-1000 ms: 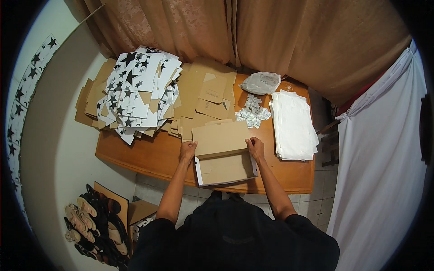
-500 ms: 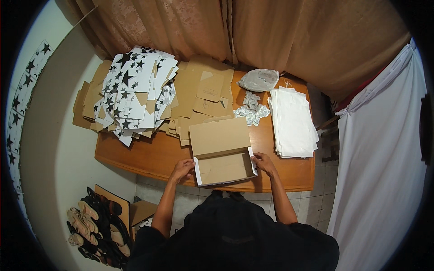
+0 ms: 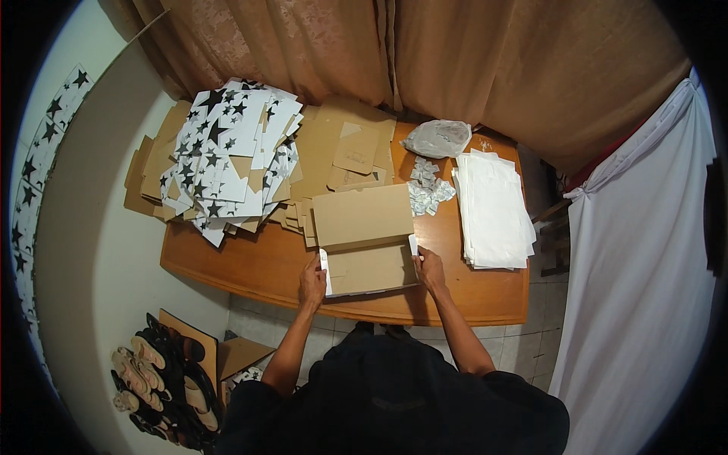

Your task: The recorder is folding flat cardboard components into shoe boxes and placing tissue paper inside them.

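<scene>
- Here, nearest to us, our left hand (image 3: 312,283) presses the left side wall of a shallow brown cardboard box with white edges (image 3: 369,267), fingers curled close against the white flap at about nine o'clock of the box.
- Our right hand (image 3: 430,270) does the same on the right wall, at three o'clock, fingers narrow and pinched on the white edge; we judge that the two hands squeeze from opposite sides so the walls stand square.
- The box sits at the near edge of the orange-brown wooden table (image 3: 250,265), straight ahead of us at twelve o'clock, close enough for both arms to reach it without stretching.
- Its broad brown lid flap (image 3: 362,214) lies open and tilted away from us, which leaves the inside bare.
- At one o'clock, just beyond the right hand, lies a small heap of little pale sachets (image 3: 426,187), near the box.
- At two o'clock a neat stack of white sheets (image 3: 493,208) lies flat, well within reach.
- At eleven o'clock a loose pile of white card pieces printed with black stars (image 3: 231,159) overlaps flat brown cardboard blanks (image 3: 345,148).
- Farthest, a crumpled clear plastic bag (image 3: 437,138) rests by the tan curtain (image 3: 485,68).
- Down at seven o'clock, sandals and shoes (image 3: 159,379) lie on the floor.
</scene>
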Demonstrator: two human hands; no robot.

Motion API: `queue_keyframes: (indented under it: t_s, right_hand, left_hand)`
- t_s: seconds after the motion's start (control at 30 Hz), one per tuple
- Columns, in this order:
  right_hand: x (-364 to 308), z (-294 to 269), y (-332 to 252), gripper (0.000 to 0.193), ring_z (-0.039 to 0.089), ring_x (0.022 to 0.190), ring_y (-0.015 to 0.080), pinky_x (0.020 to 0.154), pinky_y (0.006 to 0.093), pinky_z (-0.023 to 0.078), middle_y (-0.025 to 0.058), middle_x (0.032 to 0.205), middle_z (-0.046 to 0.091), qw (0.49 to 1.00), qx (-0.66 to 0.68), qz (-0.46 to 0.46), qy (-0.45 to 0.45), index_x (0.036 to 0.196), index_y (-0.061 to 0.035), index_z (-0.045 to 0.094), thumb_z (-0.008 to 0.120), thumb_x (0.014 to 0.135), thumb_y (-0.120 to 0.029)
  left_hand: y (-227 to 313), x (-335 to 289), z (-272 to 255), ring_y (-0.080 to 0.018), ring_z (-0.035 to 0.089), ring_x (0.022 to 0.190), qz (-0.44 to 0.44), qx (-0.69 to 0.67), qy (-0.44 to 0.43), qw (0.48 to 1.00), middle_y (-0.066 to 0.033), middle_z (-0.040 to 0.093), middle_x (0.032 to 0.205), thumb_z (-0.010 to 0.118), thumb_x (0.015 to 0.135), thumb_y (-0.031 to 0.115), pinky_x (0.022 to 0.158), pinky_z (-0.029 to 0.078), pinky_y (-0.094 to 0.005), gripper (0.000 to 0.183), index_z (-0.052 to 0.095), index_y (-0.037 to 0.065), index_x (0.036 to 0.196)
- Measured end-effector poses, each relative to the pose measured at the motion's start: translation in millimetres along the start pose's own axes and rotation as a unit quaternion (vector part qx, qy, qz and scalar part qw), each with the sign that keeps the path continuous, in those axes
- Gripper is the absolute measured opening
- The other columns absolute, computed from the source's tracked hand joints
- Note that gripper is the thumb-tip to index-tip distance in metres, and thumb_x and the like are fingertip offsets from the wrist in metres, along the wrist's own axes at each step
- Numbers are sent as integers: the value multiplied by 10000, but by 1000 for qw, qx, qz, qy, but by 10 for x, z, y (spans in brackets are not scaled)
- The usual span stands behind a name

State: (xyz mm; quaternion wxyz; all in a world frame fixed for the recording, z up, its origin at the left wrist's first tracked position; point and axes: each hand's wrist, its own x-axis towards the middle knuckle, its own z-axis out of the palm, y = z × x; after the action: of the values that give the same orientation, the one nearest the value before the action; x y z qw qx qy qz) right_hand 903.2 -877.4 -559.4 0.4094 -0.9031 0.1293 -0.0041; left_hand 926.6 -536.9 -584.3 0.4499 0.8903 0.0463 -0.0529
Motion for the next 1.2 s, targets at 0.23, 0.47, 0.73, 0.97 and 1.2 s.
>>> queue_keyframes:
  t_s: [0.23, 0.47, 0.73, 0.97, 1.2]
  right_hand:
    - [9, -23, 0, 395, 680, 945, 447, 819, 488, 523, 321, 998, 677, 999, 11, 27, -41, 1285, -4, 628, 636, 959, -228]
    - [-142, -340, 56, 573, 713, 1003, 385, 857, 434, 566, 288, 1133, 695, 995, 77, 62, 18, 1357, 32, 555, 597, 988, -404]
    - [-360, -1168, 536, 551, 701, 978, 336, 874, 416, 551, 245, 1189, 683, 976, 102, 146, 124, 1360, 27, 549, 633, 970, -352]
    - [-348, -1772, 1304, 504, 703, 1002, 327, 872, 410, 555, 243, 1190, 684, 962, 126, 170, 171, 1342, 26, 559, 670, 951, -272]
    - [-36, -2315, 1922, 474, 702, 1020, 330, 865, 399, 560, 246, 1158, 690, 966, 122, 162, 160, 1324, 25, 569, 689, 935, -219]
  left_hand:
    - [-84, 20, -79, -319, 715, 946, -4, -23, -28, 999, -207, 671, 1176, 636, 919, 22, 822, 555, -415, 466, 564, 20, 1379]
    - [692, 108, -206, -323, 642, 1072, 192, 126, 51, 972, -200, 602, 1255, 648, 927, 82, 873, 545, -413, 438, 553, 36, 1352]
    - [1752, 403, 810, -123, 656, 913, 156, -156, -177, 959, -65, 704, 1007, 696, 930, 122, 741, 555, -268, 302, 655, 49, 1220]
    - [2316, 269, 1981, -120, 650, 858, 183, -121, -327, 919, -59, 685, 972, 704, 929, 148, 778, 555, -285, 309, 642, 32, 1209]
    - [2691, 345, 2972, -114, 646, 827, 27, -153, -366, 918, -45, 671, 977, 674, 936, 128, 712, 553, -272, 320, 616, 7, 1227]
